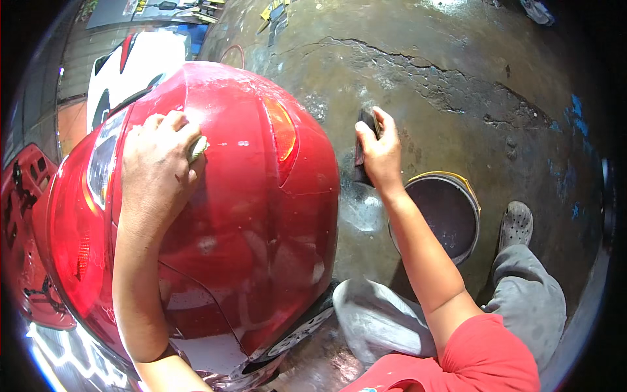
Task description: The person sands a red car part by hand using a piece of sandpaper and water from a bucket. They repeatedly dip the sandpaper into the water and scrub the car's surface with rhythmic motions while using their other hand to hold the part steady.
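Observation:
My left hand (158,171) presses down on the red painted body of a car (241,176), its fingers curled round a small pale yellow-green cloth or pad (198,149). Most of that pad is hidden under the palm. Off the car's right side, my right hand (384,153) grips a dark, flat, block-like piece (360,157) above the floor; its exact kind is unclear. The car's clear lamp (103,160) lies just left of my left hand, and an orange lamp (282,134) is farther right on the bodywork.
A round bucket (475,225) of dark contents stands below my right hand, near my grey clog (516,222). The concrete floor (418,78) is cracked and looks wet. A white car (157,62) is beyond the red one; red car parts (32,242) are at far left.

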The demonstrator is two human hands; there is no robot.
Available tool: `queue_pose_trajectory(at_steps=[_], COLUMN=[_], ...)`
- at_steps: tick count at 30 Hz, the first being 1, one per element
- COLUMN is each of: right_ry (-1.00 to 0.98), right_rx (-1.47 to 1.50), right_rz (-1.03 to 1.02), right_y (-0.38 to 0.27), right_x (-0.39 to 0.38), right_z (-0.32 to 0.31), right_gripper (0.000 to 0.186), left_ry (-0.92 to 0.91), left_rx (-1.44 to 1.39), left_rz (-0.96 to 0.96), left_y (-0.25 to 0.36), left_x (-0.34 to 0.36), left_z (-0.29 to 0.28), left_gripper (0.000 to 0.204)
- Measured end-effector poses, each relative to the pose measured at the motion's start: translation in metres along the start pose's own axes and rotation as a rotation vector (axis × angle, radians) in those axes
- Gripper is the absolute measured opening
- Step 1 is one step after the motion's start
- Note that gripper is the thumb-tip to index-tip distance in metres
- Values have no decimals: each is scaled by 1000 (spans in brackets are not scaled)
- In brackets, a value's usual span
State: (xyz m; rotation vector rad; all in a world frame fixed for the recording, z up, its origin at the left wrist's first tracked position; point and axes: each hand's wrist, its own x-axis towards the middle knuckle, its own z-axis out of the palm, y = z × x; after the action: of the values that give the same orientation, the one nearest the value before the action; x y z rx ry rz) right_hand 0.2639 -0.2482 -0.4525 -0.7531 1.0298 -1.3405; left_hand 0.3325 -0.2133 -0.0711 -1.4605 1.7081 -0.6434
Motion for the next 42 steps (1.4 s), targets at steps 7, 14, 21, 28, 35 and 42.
queue_pose_trajectory(at_steps=[7, 14, 21, 28, 35, 42], right_ry=[-439, -410, -355, -305, -332, -384], right_rx=[109, 161, 247, 251, 222, 284], right_rz=[-290, -390, -570, -562, -493, -563], right_y=[-90, -113, -114, -120, -113, -132], right_x=[-76, -47, -115, -75, -24, -114], right_z=[40, 106, 91, 125, 126, 104], right_gripper=[43, 40, 43, 38, 39, 43], left_ry=[51, 153, 214, 196, 81, 155], left_rx=[10, 45, 46, 102, 25, -3], left_rz=[102, 135, 117, 121, -48, 2], left_y=[0, 11, 11, 3, -4, -13], left_x=[1, 2, 0, -3, 3, 2], left_z=[3, 10, 14, 11, -1, 17], left_gripper=[22, 15, 12, 13, 26, 23])
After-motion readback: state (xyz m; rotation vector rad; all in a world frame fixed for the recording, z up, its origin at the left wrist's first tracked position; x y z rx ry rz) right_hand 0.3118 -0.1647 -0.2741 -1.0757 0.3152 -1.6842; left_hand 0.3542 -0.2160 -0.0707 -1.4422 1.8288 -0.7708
